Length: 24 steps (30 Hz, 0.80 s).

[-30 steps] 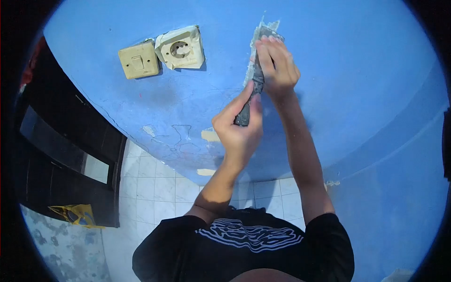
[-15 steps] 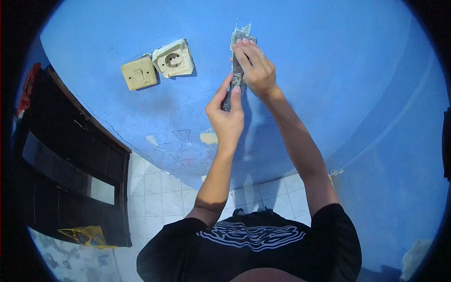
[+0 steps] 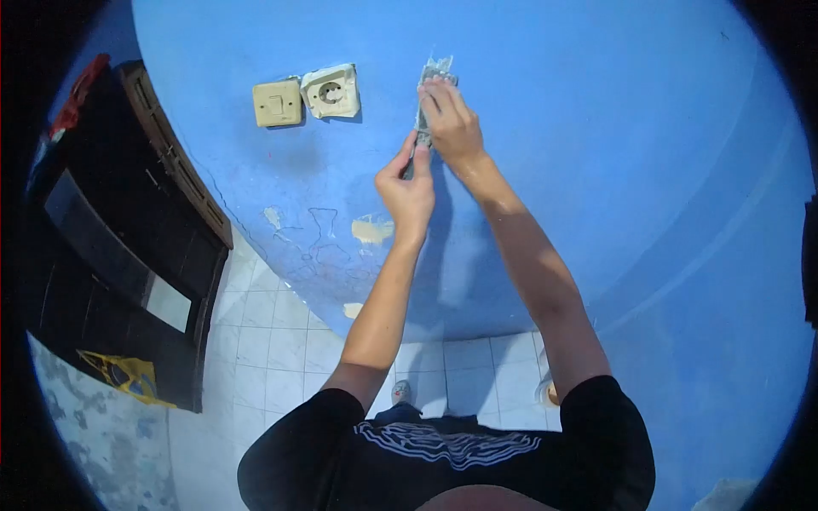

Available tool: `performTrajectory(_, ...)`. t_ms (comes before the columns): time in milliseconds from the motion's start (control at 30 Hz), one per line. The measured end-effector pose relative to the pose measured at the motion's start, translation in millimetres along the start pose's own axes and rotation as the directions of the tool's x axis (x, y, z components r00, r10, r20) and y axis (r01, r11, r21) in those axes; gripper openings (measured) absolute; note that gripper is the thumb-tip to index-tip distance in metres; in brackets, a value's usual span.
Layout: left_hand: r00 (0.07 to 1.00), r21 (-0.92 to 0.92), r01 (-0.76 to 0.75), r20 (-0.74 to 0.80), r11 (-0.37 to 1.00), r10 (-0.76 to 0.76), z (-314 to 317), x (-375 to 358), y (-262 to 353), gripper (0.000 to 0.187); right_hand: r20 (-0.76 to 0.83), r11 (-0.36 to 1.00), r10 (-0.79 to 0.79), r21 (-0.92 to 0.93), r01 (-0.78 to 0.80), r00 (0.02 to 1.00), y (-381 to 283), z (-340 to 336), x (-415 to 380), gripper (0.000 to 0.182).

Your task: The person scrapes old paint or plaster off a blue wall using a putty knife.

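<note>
Scraper held to blue wall by two hands

The scraper (image 3: pixel 425 128) is at the upper centre of the frame, its blade end against the grey patch (image 3: pixel 439 65) on the wall (image 3: pixel 588 153). Left hand (image 3: pixel 406 192): closed around the handle, at the lower end. Right hand (image 3: pixel 456 123): fingers laid over the blade, just above and to the right of the left hand. Whether the two hands touch cannot be determined. Upper left of the frame: switch (image 3: pixel 278 104) and socket (image 3: pixel 331 92), side by side, the socket's surround ragged. Below the socket, nearer the centre: a pale patch (image 3: pixel 372 229). Left side: dark furniture (image 3: pixel 119 230). Bottom: tiled floor (image 3: pixel 285 349).
</note>
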<state>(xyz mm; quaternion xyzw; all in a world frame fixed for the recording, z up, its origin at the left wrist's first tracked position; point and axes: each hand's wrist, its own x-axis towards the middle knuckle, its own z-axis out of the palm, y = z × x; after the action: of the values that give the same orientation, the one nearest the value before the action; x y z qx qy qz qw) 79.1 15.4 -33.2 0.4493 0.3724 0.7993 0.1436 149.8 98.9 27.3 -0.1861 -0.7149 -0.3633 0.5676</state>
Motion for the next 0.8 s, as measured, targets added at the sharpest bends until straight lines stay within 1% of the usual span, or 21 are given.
performTrajectory(67,0.999,0.013,-0.019,-0.027,1.000,0.019,7.5,3.7,3.2,0.031,0.041,0.997,0.022,0.076,-0.025,0.999,10.8,-2.4,8.5,0.029)
performTrajectory(100,0.999,0.051,-0.032,-0.030,0.998,0.033,9.9,1.8,4.6,0.031,0.026,0.997,0.010,0.082,-0.013,1.000,11.9,-3.1,10.8,0.029)
performTrajectory(233,1.000,0.053,0.023,-0.023,0.998,-0.021,1.6,-7.4,2.9,0.031,0.045,0.996,0.022,0.091,-0.026,0.999,3.4,-6.6,-1.5,0.033)
performTrajectory(300,1.000,0.063,0.014,-0.009,0.998,-0.014,0.5,-3.2,3.3,0.031,0.041,0.994,0.033,0.104,-0.037,0.999,2.4,-3.7,1.4,0.034)
performTrajectory(333,0.998,0.115,-0.053,-0.017,0.992,0.056,4.8,-0.9,2.1,0.031,0.012,0.989,0.055,0.134,-0.056,0.998,5.6,-1.9,3.2,0.033)
performTrajectory(400,0.990,0.163,-0.133,-0.015,0.978,0.137,3.4,2.9,0.7,0.031,-0.031,0.985,0.078,0.158,-0.072,0.996,6.1,1.0,3.5,0.033)
performTrajectory(433,0.998,0.117,-0.066,0.000,0.991,0.066,-2.4,-3.2,-2.3,0.031,0.002,0.983,0.093,0.161,-0.092,0.996,1.4,-0.5,-3.4,0.033)
performTrajectory(467,0.999,0.095,-0.044,0.011,0.995,0.043,-4.2,-3.1,-1.2,0.031,0.027,0.981,0.101,0.161,-0.104,0.994,0.1,0.1,-6.1,0.034)
performTrajectory(533,0.999,0.052,0.002,0.033,0.999,-0.004,-7.9,-2.7,1.1,0.031,-0.005,0.986,0.087,0.142,-0.086,0.996,-1.0,2.1,-6.8,0.034)
performTrajectory(700,0.994,0.141,-0.110,-0.001,0.984,0.111,-2.6,1.5,-3.1,0.031,-0.070,0.994,0.084,0.071,-0.079,0.994,-2.6,1.8,0.6,0.032)
performTrajectory(733,0.991,0.155,-0.130,-0.005,0.979,0.132,-3.9,-0.4,-3.0,0.031,-0.074,0.989,0.131,0.080,-0.125,0.989,-7.1,6.1,-7.3,0.032)
performTrajectory(767,1.000,0.119,-0.030,0.006,0.992,0.029,-7.7,-6.5,0.7,0.032,-0.073,0.981,0.177,0.090,-0.170,0.981,-9.4,8.4,-12.4,0.033)
performTrajectory(800,1.000,0.099,0.017,0.016,0.995,-0.018,-8.0,-4.8,3.5,0.032,-0.080,0.983,0.170,0.085,-0.163,0.982,-7.7,11.8,-15.1,0.033)
